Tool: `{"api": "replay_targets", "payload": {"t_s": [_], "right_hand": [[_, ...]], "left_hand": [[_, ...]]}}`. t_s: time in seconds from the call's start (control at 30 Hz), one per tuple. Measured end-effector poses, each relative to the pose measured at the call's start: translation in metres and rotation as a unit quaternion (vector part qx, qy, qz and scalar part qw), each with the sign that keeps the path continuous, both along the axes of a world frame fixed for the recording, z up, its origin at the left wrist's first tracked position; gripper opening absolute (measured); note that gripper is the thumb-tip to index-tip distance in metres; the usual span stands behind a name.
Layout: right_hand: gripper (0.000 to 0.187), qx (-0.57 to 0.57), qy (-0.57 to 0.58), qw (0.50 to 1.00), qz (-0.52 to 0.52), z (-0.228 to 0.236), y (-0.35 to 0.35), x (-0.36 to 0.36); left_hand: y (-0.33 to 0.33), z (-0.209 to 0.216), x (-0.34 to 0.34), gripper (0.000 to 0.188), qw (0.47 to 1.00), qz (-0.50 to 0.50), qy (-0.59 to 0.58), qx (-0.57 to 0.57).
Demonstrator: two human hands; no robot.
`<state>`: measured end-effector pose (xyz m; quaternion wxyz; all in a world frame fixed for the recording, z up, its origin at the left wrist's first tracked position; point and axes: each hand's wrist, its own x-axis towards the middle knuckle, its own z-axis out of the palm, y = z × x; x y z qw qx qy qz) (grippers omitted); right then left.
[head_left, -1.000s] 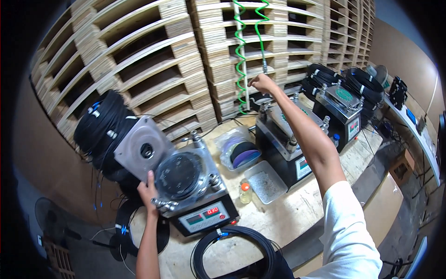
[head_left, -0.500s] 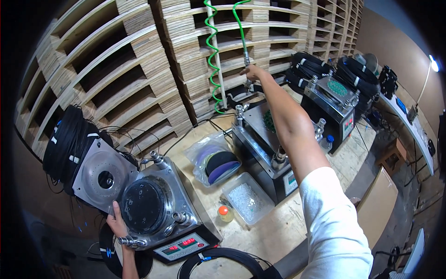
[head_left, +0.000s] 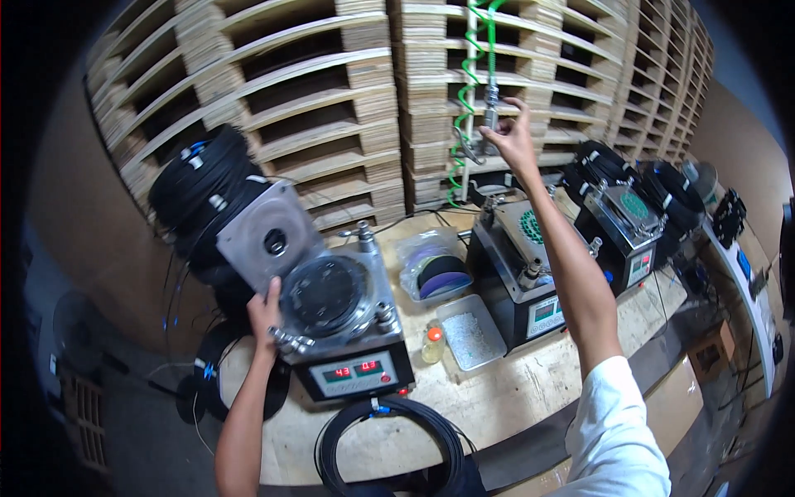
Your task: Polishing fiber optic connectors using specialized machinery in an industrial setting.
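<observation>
My left hand [head_left: 263, 316] grips the lower corner of a square metal plate [head_left: 257, 219] with a round hole, its thumb on the face and its other fingers mostly hidden. The plate tilts up beside a polishing machine [head_left: 352, 377], which has a dark round disc [head_left: 325, 291] on top, corner posts and a red-lit display. Out at full reach, my right hand [head_left: 515, 145] has its thumb and index finger spread around a metal air blow gun [head_left: 491, 112]. That gun hangs upright on a green hose [head_left: 492, 54]; any contact is hard to tell.
A bag of coloured discs [head_left: 439, 269], a tray of clear bits [head_left: 472, 335] and an orange-capped bottle [head_left: 433, 348] stand mid-bench. Two more machines [head_left: 538, 319] [head_left: 638, 265] sit rightward. Black cable coils [head_left: 389, 406] lie in front; pallets [head_left: 306, 74] are stacked behind.
The view has shifted, so the bench sits further right. My right hand has opened its fingers at the blow gun. My left hand stays at the plate's corner. The machine's display reading has changed.
</observation>
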<state>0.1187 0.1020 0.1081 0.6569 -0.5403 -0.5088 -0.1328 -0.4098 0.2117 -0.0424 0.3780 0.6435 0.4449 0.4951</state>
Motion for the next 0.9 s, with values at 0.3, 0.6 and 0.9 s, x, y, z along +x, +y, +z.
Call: {"api": "replay_targets", "payload": {"t_s": [0.3,0.6,0.9], "right_hand": [[0.015,-0.090,0.172,0.945,0.262,-0.020,-0.049,-0.193],[0.027,-0.049,0.277,0.912,0.298,-0.020,-0.101,-0.364],[0.027,-0.046,0.244,0.943,0.222,-0.035,-0.087,-0.420]], "left_hand": [[0.016,-0.008,0.002,0.046,0.990,-0.048,-0.083,-0.106],[0.010,-0.019,0.011,0.025,0.955,-0.036,-0.239,-0.172],[0.002,-0.020,0.019,0.027,0.978,0.067,-0.181,-0.082]]}}
